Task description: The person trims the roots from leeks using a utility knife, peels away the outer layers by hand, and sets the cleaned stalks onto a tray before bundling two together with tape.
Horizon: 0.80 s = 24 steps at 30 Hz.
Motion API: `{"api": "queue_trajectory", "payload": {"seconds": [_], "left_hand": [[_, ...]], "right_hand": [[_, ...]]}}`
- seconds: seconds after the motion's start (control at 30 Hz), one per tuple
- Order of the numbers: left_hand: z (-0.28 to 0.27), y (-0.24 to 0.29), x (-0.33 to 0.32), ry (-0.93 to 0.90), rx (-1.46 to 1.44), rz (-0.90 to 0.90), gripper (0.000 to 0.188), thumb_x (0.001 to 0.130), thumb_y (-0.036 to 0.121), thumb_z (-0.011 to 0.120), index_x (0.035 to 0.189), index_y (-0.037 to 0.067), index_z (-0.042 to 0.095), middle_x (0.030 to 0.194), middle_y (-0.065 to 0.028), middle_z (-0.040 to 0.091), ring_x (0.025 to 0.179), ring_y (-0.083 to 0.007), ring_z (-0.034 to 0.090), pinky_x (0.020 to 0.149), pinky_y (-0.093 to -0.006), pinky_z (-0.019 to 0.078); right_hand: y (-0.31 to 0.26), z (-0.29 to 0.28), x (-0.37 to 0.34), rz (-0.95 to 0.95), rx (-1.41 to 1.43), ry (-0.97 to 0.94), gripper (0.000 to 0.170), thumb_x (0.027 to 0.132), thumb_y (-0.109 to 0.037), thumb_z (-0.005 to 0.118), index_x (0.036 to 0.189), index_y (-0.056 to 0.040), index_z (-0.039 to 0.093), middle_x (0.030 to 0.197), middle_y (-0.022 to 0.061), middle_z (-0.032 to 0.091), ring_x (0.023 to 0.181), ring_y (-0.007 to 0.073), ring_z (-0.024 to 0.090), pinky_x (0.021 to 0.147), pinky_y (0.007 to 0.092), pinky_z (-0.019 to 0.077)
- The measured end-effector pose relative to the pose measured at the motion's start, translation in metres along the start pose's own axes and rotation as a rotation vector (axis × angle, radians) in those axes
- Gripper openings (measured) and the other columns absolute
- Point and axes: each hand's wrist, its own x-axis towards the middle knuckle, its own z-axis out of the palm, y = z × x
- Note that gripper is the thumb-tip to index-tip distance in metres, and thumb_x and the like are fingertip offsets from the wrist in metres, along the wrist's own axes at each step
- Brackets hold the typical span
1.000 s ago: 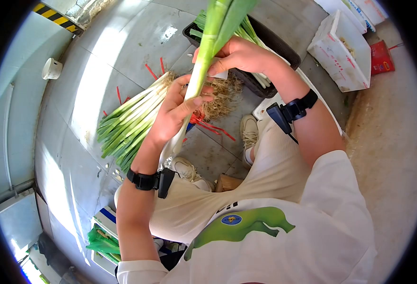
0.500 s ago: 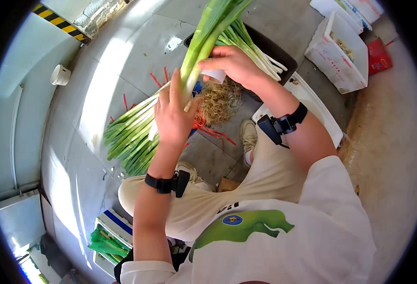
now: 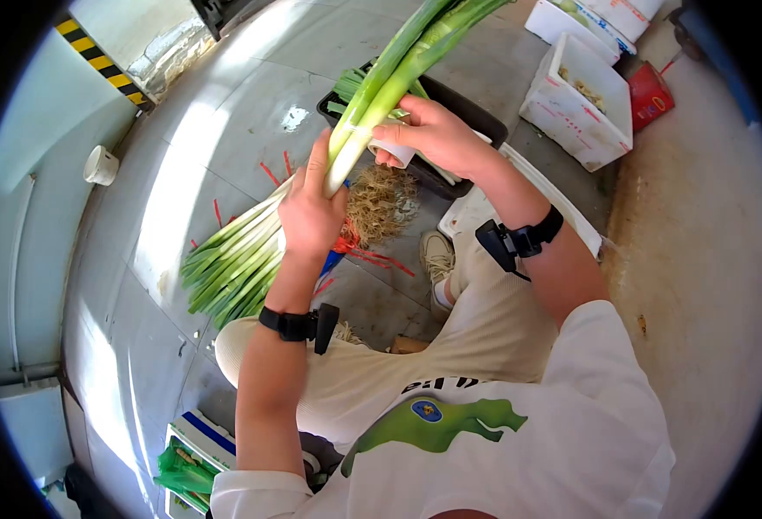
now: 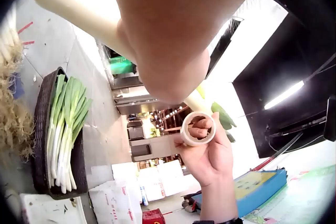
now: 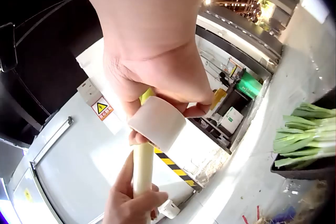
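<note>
Both hands hold leek stalks (image 3: 343, 166) aloft, leafy ends pointing between 1 and 2 o'clock in the head view. The left hand (image 3: 312, 214) is partly closed round the pale lower part, its fingers curled on the stalk in the right wrist view and its index finger fairly straight in the head view. The right hand (image 3: 440, 134) is partly closed higher up, thumb against the stalks, with a white tape roll (image 3: 393, 154) hooked over its fingers. Taking the stalks' pale ends as clock centre, a fanned bundle of leeks (image 3: 241, 253) lies on the floor at 8 o'clock, its tangled roots (image 3: 381, 201) at about 4. A dark crate (image 3: 492, 124) holding more leeks sits at 2; a white foam box (image 3: 564, 121) stands between 2 and 3, and a white bucket (image 3: 101, 165) at 9. A green plastic bag (image 3: 182, 471) lies at 7.
</note>
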Motion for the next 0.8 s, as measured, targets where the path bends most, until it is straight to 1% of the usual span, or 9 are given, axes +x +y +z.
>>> {"api": "queue_trajectory", "payload": {"seconds": [0.17, 0.2, 0.23, 0.3, 0.37, 0.47, 0.6, 0.67, 0.8], "left_hand": [[0.001, 0.016, -0.001, -0.047, -0.299, -0.048, 0.078, 0.076, 0.004, 0.066, 0.148, 0.023, 0.043, 0.111, -0.0174, 0.068, 0.087, -0.0329, 0.07, 0.075, -0.0405, 0.056], [0.0, 0.019, 0.0, -0.048, -0.315, -0.038, 0.078, 0.076, 0.004, 0.066, 0.148, 0.023, 0.043, 0.111, -0.0174, 0.068, 0.087, -0.0329, 0.07, 0.075, -0.0405, 0.056], [0.0, 0.025, 0.0, -0.075, -0.46, -0.084, 0.078, 0.076, 0.001, 0.064, 0.149, 0.02, 0.043, 0.11, -0.0159, 0.069, 0.085, -0.0289, 0.069, 0.075, -0.0373, 0.0551], [0.0, 0.029, 0.003, -0.088, -0.593, -0.148, 0.077, 0.077, -0.001, 0.062, 0.149, 0.018, 0.043, 0.109, -0.0144, 0.069, 0.083, -0.0249, 0.069, 0.076, -0.0341, 0.0542], [0.0, 0.031, 0.004, -0.214, -0.882, -0.226, 0.077, 0.076, -0.006, 0.059, 0.149, 0.011, 0.043, 0.105, -0.0057, 0.066, 0.078, -0.0132, 0.061, 0.071, -0.0272, 0.05], [0.003, 0.035, 0.005, -0.35, -1.114, -0.335, 0.08, 0.074, -0.011, 0.059, 0.15, 0.006, 0.041, 0.104, 0.0006, 0.06, 0.078, -0.0073, 0.054, 0.067, -0.0234, 0.0455], [0.012, 0.032, 0.004, -0.577, -1.334, -0.435, 0.087, 0.07, -0.009, 0.058, 0.152, 0.008, 0.038, 0.081, 0.0006, 0.05, 0.07, -0.0098, 0.05, 0.064, -0.0232, 0.0429], [0.02, 0.027, 0.0, -0.67, -1.339, -0.456, 0.083, 0.071, -0.006, 0.061, 0.15, 0.008, 0.04, 0.083, -0.0012, 0.053, 0.07, -0.0109, 0.051, 0.064, -0.0252, 0.0437], [0.025, 0.014, 0.003, -0.779, -1.308, -0.486, 0.075, 0.072, -0.002, 0.063, 0.145, 0.008, 0.047, 0.089, -0.0025, 0.058, 0.077, -0.0123, 0.054, 0.072, -0.0274, 0.0464]], "right_hand": [[-0.036, -0.003, -0.034, 0.025, -0.072, -0.038, 0.045, 0.096, -0.016, 0.064, 0.135, 0.0015, 0.051, 0.098, 0.011, 0.069, 0.084, 0.0147, 0.066, 0.077, 0.0293, 0.051], [-0.043, -0.005, -0.04, 0.105, -0.235, 0.031, 0.046, 0.095, -0.016, 0.065, 0.136, 0.0013, 0.05, 0.097, 0.011, 0.07, 0.085, 0.0144, 0.066, 0.077, 0.0287, 0.0508], [-0.051, -0.008, -0.049, 0.19, -0.406, 0.108, 0.048, 0.095, -0.017, 0.065, 0.137, 0.0011, 0.05, 0.096, 0.011, 0.071, 0.085, 0.014, 0.066, 0.078, 0.0282, 0.0506], [-0.052, -0.018, -0.047, 0.187, -0.373, 0.075, 0.053, 0.094, -0.018, 0.067, 0.139, 0.0006, 0.047, 0.094, 0.0104, 0.072, 0.087, 0.0135, 0.066, 0.079, 0.0274, 0.0502], [-0.049, -0.023, -0.043, 0.095, -0.402, 0.111, 0.056, 0.093, -0.017, 0.067, 0.141, 0.0004, 0.045, 0.093, 0.0102, 0.072, 0.089, 0.014, 0.067, 0.079, 0.0275, 0.0503], [-0.036, -0.038, -0.031, 0.011, -0.342, 0.028, 0.056, 0.093, -0.015, 0.068, 0.142, 0.0001, 0.044, 0.101, 0.0103, 0.071, 0.09, 0.0132, 0.067, 0.08, 0.0281, 0.0515], [-0.007, -0.052, -0.021, -0.102, -0.15, -0.118, 0.056, 0.093, -0.009, 0.067, 0.144, -0.0032, 0.044, 0.11, 0.0072, 0.067, 0.092, 0.0123, 0.065, 0.081, 0.0281, 0.0526], [0.009, -0.063, -0.016, -0.039, -0.006, -0.238, 0.059, 0.091, -0.003, 0.067, 0.146, -0.0064, 0.046, 0.114, 0.0042, 0.065, 0.092, 0.0115, 0.062, 0.079, 0.0272, 0.0537], [0.033, -0.07, -0.002, -0.012, 0.072, -0.282, 0.046, 0.087, -0.007, 0.072, 0.132, -0.0032, 0.06, 0.1, 0.005, 0.068, 0.082, 0.012, 0.064, 0.074, 0.0275, 0.0546]]}}
